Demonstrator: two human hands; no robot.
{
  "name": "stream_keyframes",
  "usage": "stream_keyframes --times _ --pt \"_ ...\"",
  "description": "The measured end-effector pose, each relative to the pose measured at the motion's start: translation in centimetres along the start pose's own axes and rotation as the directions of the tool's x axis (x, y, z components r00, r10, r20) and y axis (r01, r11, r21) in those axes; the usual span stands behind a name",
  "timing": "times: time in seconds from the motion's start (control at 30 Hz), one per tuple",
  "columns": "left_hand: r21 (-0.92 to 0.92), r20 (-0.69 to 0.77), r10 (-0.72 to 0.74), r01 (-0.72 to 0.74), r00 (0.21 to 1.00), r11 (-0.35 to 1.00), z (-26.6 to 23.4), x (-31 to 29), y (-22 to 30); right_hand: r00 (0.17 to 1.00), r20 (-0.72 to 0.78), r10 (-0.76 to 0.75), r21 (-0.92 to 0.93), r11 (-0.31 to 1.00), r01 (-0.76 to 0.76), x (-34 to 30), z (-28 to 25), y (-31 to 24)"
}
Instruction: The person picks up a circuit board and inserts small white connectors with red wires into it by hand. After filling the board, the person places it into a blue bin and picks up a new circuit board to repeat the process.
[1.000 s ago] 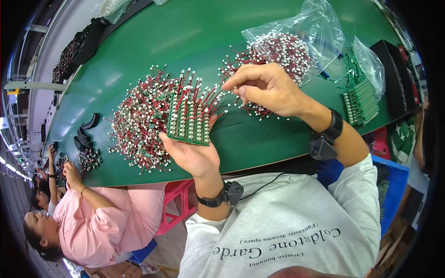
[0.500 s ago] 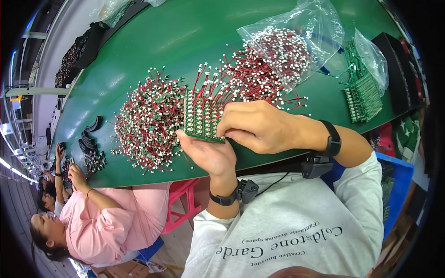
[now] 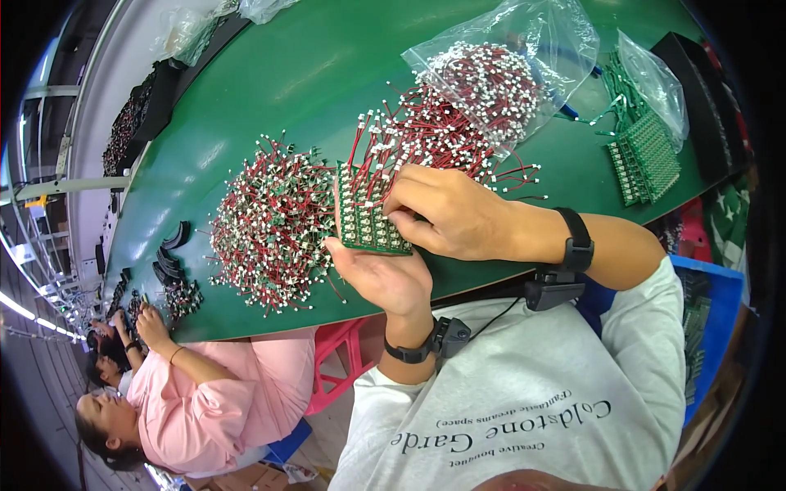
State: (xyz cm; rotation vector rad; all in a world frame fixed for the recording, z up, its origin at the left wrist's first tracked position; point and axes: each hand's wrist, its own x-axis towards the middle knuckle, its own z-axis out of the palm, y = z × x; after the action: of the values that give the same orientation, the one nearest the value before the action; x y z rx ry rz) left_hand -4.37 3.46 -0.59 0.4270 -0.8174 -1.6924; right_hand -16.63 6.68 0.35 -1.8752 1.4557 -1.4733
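My left hand [image 3: 389, 282] supports a green circuit board panel [image 3: 360, 214] from below, the thumb at its near left corner. The panel is tilted and carries rows of small white sockets. Several red cables with white connectors [image 3: 372, 147] rise from its far part. Over the panel's right side is my right hand [image 3: 454, 214], thumb and fingers pinched together close to the sockets. Whatever lies between those fingertips is hidden. Left of the panel lies a heap of small boards with red wires [image 3: 266, 225]. Beyond it spreads a pile of loose red cables [image 3: 442, 123].
A clear plastic bag [image 3: 565, 49] partly covers the cable pile. To the right, more green board panels [image 3: 647, 164] lie by a black box [image 3: 696, 106]. Black curved parts [image 3: 168, 266] sit at left. A co-worker in pink [image 3: 217, 401] sits to my left.
My right fingertips have shifted from the panel's near right corner to farther up its right side. The left hand still supports the panel. The whole view has shifted slightly.
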Motion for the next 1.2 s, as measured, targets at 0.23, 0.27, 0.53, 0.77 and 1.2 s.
stream_keyframes --times 0.23,0.27,0.53,0.77,1.2 --pt "-0.024 0.117 0.092 -0.090 0.989 0.996 0.1 -0.3 -0.4 0.999 -0.025 -0.033 -0.024 0.999 0.032 0.1 0.0 0.4" --pt "0.012 0.124 0.096 -0.099 0.988 0.995 -0.1 -0.3 -0.4 0.999 -0.023 -0.033 -0.023 0.999 0.032 0.1 0.0 0.4" --pt "0.210 0.049 0.002 -0.013 0.999 0.978 -0.1 -0.5 0.0 0.997 -0.032 -0.064 -0.037 0.997 0.063 0.1 0.0 0.1" --pt "0.230 0.015 0.047 -0.049 0.999 0.972 0.7 -0.9 -0.3 0.981 0.014 -0.195 -0.296 0.936 0.191 -0.4 0.4 0.1" --pt "0.216 0.088 -0.029 0.009 0.996 0.976 0.0 -1.4 -0.2 0.981 0.003 -0.192 -0.292 0.938 0.185 -0.3 0.0 0.1"
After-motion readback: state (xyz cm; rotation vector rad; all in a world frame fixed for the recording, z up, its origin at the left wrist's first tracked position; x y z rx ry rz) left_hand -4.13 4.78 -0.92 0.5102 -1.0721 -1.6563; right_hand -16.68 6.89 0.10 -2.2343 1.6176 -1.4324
